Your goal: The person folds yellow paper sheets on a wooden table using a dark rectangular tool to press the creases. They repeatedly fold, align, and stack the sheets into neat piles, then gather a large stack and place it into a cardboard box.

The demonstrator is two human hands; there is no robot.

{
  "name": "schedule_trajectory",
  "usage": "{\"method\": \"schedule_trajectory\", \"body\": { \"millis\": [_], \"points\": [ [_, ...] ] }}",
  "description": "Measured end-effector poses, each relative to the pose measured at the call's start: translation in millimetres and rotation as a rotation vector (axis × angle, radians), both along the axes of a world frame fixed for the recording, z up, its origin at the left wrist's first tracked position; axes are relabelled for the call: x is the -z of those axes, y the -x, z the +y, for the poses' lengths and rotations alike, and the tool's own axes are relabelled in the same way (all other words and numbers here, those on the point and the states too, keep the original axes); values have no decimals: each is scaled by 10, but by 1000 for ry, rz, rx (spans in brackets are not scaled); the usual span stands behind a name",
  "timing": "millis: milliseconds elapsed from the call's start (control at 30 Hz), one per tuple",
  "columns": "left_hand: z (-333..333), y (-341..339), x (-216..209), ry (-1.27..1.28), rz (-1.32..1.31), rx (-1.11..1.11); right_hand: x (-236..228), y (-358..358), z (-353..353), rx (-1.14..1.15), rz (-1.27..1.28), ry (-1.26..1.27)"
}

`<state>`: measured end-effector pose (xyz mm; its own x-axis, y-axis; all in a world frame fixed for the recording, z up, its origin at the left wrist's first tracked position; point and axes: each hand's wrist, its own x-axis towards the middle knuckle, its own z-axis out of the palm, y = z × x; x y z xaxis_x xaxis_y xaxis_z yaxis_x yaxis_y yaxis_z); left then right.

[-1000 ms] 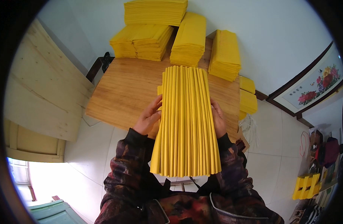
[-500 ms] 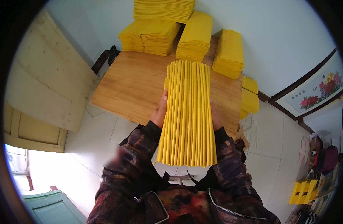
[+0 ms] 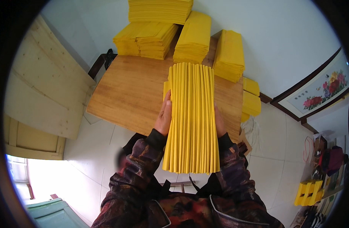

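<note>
A thick stack of folded yellow sheets (image 3: 191,117) is held between my two hands, its rounded folds facing up in long rows. The near end fans out a little wider than the far end. My left hand (image 3: 165,118) presses flat along the left side, the thumb near the top edge. Against the right side lies my right hand (image 3: 220,123), its fingers mostly hidden by the stack. The stack is over the near part of a wooden table (image 3: 125,83); whether its underside touches the tabletop is hidden.
Several yellow stacks (image 3: 192,38) stand along the table's far edge by the wall. More yellow bundles (image 3: 251,104) sit beyond its right side. Pale wooden boards (image 3: 41,83) lean at left. A framed flower picture (image 3: 318,91) and a cluttered rack (image 3: 330,163) are at right.
My left hand has shifted slightly along the stack's side, and more of it shows. The stack's folds look more tightly pressed together. The whole view has shifted a little.
</note>
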<state>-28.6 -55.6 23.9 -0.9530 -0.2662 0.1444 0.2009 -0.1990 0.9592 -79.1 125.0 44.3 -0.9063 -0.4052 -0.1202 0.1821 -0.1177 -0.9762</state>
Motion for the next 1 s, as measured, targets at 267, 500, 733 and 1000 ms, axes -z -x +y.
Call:
{"method": "schedule_trajectory", "body": {
  "millis": [267,500,733,1000],
  "points": [
    [102,99,256,334,22,-276,678,268,399,-93,170,-58],
    [152,109,93,-90,63,-96,907,419,513,-98,86,24],
    [11,81,-54,-604,113,200,601,247,429,-66,155,-225],
    [-119,165,182,-62,28,190,481,266,380,-47,263,-436]
  ]
}}
